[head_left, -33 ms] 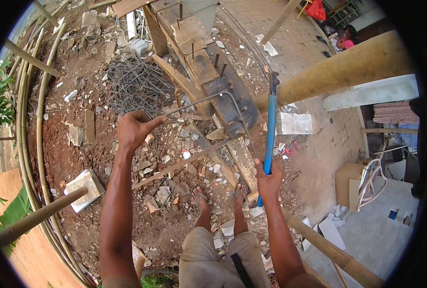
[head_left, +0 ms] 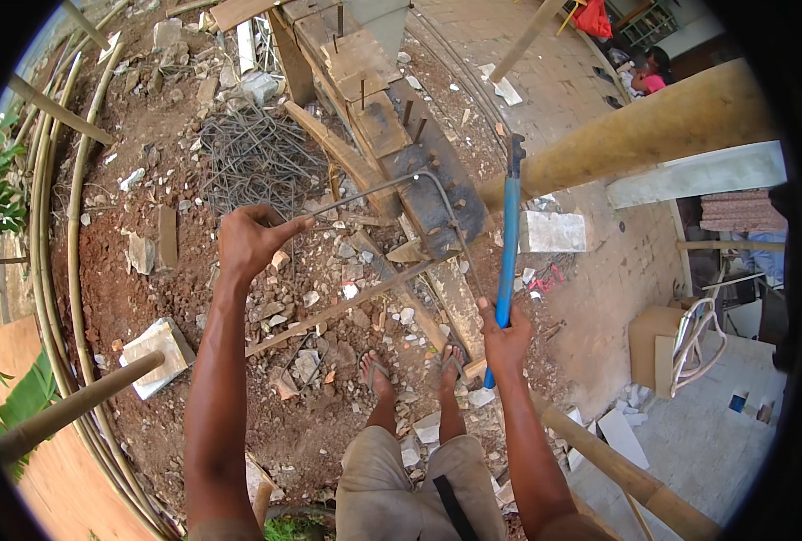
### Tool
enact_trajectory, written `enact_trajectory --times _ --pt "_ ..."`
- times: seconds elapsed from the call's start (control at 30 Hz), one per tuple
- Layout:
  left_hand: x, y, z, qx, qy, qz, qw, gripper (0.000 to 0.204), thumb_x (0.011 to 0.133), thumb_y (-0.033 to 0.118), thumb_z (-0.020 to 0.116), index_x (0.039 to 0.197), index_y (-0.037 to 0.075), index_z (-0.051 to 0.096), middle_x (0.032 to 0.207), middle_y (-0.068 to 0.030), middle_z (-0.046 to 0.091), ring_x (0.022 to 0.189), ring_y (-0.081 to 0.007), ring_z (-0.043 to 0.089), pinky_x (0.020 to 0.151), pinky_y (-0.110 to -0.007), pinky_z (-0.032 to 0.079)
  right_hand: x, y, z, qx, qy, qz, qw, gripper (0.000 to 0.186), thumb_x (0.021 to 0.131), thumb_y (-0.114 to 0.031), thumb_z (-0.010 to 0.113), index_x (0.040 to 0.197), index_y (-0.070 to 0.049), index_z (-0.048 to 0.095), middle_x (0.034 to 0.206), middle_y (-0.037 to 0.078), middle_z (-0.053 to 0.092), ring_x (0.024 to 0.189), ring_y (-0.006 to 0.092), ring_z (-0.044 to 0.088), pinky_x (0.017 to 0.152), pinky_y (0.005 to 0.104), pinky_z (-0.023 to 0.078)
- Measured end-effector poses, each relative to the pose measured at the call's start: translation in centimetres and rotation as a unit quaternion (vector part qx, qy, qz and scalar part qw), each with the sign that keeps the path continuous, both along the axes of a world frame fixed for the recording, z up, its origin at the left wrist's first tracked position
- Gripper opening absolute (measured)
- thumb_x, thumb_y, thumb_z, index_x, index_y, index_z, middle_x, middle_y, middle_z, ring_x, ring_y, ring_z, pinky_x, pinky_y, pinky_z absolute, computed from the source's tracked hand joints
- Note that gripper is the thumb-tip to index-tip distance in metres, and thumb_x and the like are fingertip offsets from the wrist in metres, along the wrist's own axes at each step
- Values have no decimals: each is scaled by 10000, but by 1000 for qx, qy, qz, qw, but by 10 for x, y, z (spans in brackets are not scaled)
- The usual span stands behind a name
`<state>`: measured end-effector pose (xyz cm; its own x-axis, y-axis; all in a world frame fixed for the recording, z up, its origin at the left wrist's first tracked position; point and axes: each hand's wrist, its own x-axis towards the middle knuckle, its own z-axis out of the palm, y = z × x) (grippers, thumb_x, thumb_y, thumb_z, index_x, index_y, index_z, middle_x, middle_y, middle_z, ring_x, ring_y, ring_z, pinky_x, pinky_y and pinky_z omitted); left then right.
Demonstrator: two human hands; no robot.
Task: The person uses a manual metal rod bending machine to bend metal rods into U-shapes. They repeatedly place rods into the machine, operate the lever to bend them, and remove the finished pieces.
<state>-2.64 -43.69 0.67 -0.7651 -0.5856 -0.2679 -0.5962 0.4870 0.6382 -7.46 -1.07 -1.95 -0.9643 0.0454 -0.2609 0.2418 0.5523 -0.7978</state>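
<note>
My left hand (head_left: 249,239) is closed on one end of a thin steel rod (head_left: 365,195), thumb stretched along it. The rod runs right over a dark, worn wooden bench (head_left: 378,119), curves round near its end and comes back toward me. My right hand (head_left: 506,339) is wrapped round a blue tube-handled bar (head_left: 509,239), whose dark metal head (head_left: 515,155) points away from me. The bent part of the rod reaches down close to my right thumb; whether the thumb touches it I cannot tell. Several upright metal pins (head_left: 407,112) stand in the bench.
Left of the bench lies a heap of bent steel pieces (head_left: 255,162). Rubble and wood strips surround my sandalled feet (head_left: 375,371). A thick bamboo pole (head_left: 644,126) crosses at the right, above a white block (head_left: 552,232). Long bamboo poles (head_left: 78,207) line the left; a person (head_left: 650,77) is far right.
</note>
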Motion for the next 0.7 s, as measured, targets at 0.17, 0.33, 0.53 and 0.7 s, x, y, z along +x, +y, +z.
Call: enact_trajectory --times 0.17,0.33,0.53,0.7 --pt "1 11 -4 47 -75 1 996 610 805 644 860 854 37 827 659 -84 715 593 -151 645 567 -346 490 -1 -8 8 -2 25 2 1000 234 975 -207 802 973 20 743 670 -18 569 583 65 457 520 289 358" --pt "-9 22 -15 26 16 10 999 578 853 617 833 930 44 842 727 -97 746 639 -194 676 636 -378 526 -15 -17 16 -29 -28 -17 999 235 979 -201 797 1014 25 741 702 -10 623 606 75 564 559 272 463" --pt "-14 26 -7 33 -12 29 999 593 838 621 846 965 41 848 766 -105 760 681 -206 701 646 -401 543 -21 6 46 4 70 136 988 296 966 -178 807 1147 49 748 937 89 716 876 146 695 760 311 544" --pt "-18 25 0 45 -56 41 997 593 817 599 876 935 19 840 745 -107 749 650 -198 676 613 -395 522 -48 72 82 0 33 224 974 221 936 -192 838 978 7 753 862 25 637 786 103 571 721 284 465"
